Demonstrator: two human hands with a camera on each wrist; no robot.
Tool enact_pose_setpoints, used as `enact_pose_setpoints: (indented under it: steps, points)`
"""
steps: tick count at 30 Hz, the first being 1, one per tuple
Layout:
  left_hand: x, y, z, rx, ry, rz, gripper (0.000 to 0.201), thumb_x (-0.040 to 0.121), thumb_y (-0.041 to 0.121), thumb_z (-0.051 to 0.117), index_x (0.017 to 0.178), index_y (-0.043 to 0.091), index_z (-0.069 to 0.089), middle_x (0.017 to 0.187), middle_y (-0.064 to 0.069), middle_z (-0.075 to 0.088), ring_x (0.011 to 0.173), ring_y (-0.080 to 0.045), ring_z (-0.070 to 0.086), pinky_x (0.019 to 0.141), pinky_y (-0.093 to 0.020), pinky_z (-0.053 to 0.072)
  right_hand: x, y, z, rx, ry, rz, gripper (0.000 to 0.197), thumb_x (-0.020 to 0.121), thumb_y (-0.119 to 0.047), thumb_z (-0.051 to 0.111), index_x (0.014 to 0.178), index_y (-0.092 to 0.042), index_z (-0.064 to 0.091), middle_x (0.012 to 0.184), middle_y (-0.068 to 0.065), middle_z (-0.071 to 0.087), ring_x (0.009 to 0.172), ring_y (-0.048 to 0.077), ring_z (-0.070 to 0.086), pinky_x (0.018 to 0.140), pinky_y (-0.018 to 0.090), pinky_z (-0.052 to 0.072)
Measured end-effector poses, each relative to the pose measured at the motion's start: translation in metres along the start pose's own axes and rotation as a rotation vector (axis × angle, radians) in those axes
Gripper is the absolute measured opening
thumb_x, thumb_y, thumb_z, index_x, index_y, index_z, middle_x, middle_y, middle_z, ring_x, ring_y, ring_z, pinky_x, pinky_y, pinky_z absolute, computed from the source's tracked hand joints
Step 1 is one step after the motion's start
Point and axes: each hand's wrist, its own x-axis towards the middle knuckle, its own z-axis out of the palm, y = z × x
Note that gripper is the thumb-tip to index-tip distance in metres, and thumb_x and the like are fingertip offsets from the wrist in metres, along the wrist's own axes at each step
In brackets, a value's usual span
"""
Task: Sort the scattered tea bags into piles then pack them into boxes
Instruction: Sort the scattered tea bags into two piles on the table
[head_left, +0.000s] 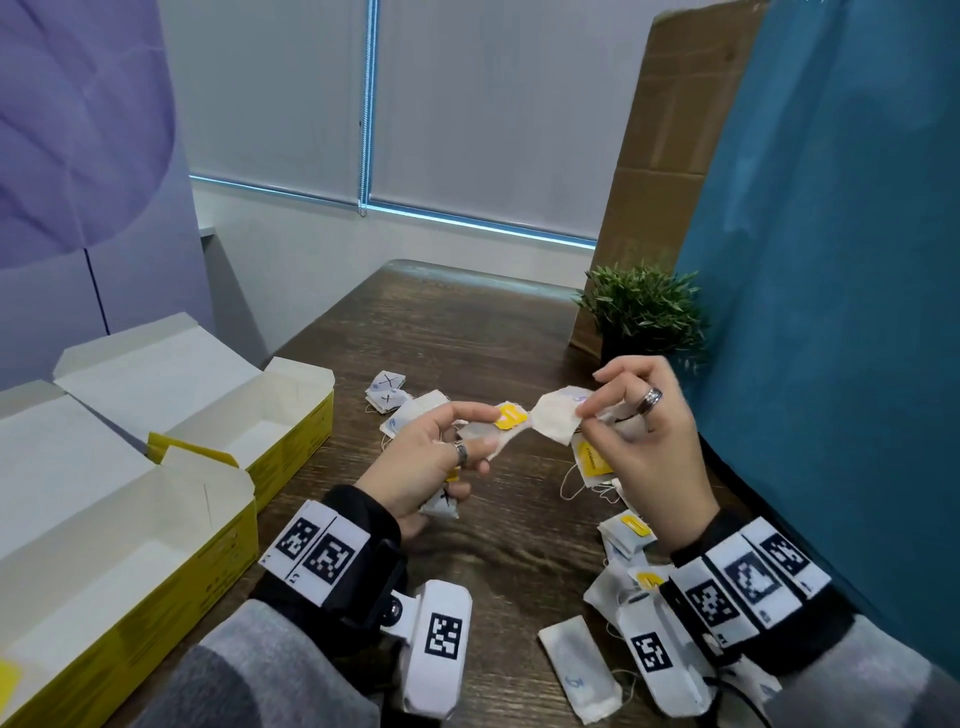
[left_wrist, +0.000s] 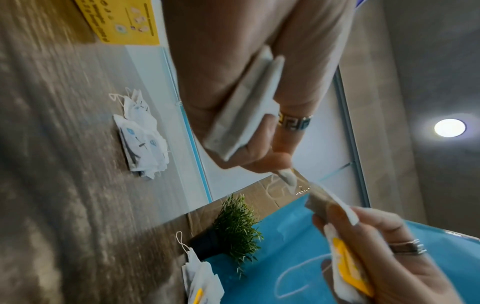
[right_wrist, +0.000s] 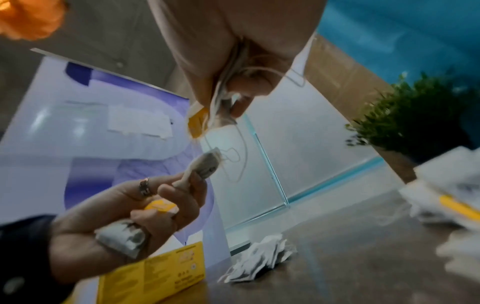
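My left hand (head_left: 485, 428) pinches a tea bag with a yellow tag (head_left: 509, 418) between thumb and forefinger. The same hand keeps a small stack of white tea bags (left_wrist: 246, 109) in its palm. My right hand (head_left: 587, 410) pinches a white tea bag (head_left: 558, 423) by its edge, close to the left hand's bag. Lower in the right hand is a yellow-tag tea bag (head_left: 592, 460), its string hanging down. Both hands are raised above the wooden table (head_left: 467, 332). Two open yellow boxes (head_left: 291, 452) (head_left: 156, 587) stand at the left with nothing visible inside.
A pile of blue-marked tea bags (head_left: 389, 397) lies behind my left hand. Yellow-tag tea bags (head_left: 628, 535) lie under my right wrist, and a loose bag (head_left: 576, 670) is near the front edge. A potted plant (head_left: 644, 306), cardboard and a teal panel line the right side.
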Motion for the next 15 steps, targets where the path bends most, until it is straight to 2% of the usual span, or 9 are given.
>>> enact_pose_setpoints:
  steps: [1,4,6,8,10,11,13,15]
  points:
    - [-0.001,0.000,0.000,0.020,0.007,0.025,0.019,0.085,-0.004,0.059,0.090,0.014,0.063,0.071,-0.001,0.055,0.050,-0.006,0.050,0.037,-0.013,0.026,0.000,0.000,0.000,-0.041,0.020,-0.067,0.006,0.072,-0.014,0.067,0.069,-0.017,0.062,0.095,-0.005,0.047,0.092,0.000,0.052,0.080,0.011,0.041]
    - [0.000,0.001,-0.001,0.056,0.021,0.075,0.021,0.085,-0.004,0.060,0.092,0.015,0.065,0.076,-0.002,0.056,0.051,-0.006,0.052,0.038,-0.013,0.027,0.000,-0.001,0.001,-0.120,0.044,-0.187,0.009,0.070,0.000,0.069,0.069,-0.007,0.064,0.094,0.003,0.048,0.088,-0.008,0.049,0.079,0.007,0.041]
    - [-0.001,0.001,-0.003,0.070,0.012,0.100,0.029,0.084,-0.003,0.061,0.102,0.019,0.064,0.080,-0.003,0.057,0.052,-0.006,0.054,0.039,-0.014,0.030,0.000,-0.001,0.001,-0.107,0.034,-0.188,0.014,0.069,0.006,0.070,0.068,-0.007,0.064,0.092,0.004,0.051,0.087,-0.005,0.051,0.078,0.008,0.041]
    - [-0.001,0.003,-0.005,0.096,0.000,0.111,0.044,0.083,-0.002,0.063,0.115,0.027,0.059,0.083,-0.003,0.061,0.057,-0.008,0.056,0.043,-0.017,0.033,0.000,-0.001,0.001,-0.088,0.027,-0.189,0.013,0.070,0.005,0.070,0.069,-0.007,0.064,0.090,0.003,0.053,0.087,-0.001,0.053,0.076,0.011,0.043]
    - [0.000,0.003,-0.007,0.104,0.002,0.107,0.046,0.083,0.000,0.063,0.118,0.029,0.056,0.083,-0.002,0.063,0.058,-0.008,0.057,0.046,-0.020,0.033,-0.001,-0.003,0.001,-0.070,0.020,-0.175,0.012,0.071,0.002,0.067,0.070,-0.009,0.063,0.089,0.002,0.053,0.086,0.001,0.053,0.075,0.012,0.042]
    - [0.000,0.004,-0.007,0.094,0.009,0.093,0.042,0.084,0.000,0.062,0.116,0.028,0.057,0.081,-0.003,0.061,0.056,-0.007,0.057,0.045,-0.019,0.032,-0.001,-0.004,0.001,-0.045,0.003,-0.134,0.013,0.072,0.001,0.065,0.071,-0.011,0.062,0.087,0.001,0.054,0.084,0.002,0.053,0.074,0.013,0.041]
    - [0.002,0.003,-0.005,0.041,0.020,0.052,0.032,0.087,0.001,0.058,0.113,0.020,0.059,0.073,-0.005,0.057,0.050,-0.005,0.055,0.040,-0.015,0.031,0.000,-0.009,0.000,0.063,-0.081,0.046,0.012,0.076,-0.005,0.064,0.074,-0.016,0.060,0.080,-0.006,0.056,0.072,0.003,0.053,0.066,0.014,0.041]
    - [0.004,0.003,-0.003,-0.063,0.029,-0.013,0.031,0.090,-0.001,0.050,0.118,0.009,0.057,0.068,-0.005,0.054,0.045,-0.004,0.052,0.035,-0.013,0.028,0.003,-0.014,0.001,0.217,-0.185,0.234,0.010,0.082,-0.010,0.068,0.080,-0.016,0.061,0.069,-0.013,0.059,0.059,0.000,0.053,0.056,0.013,0.041]
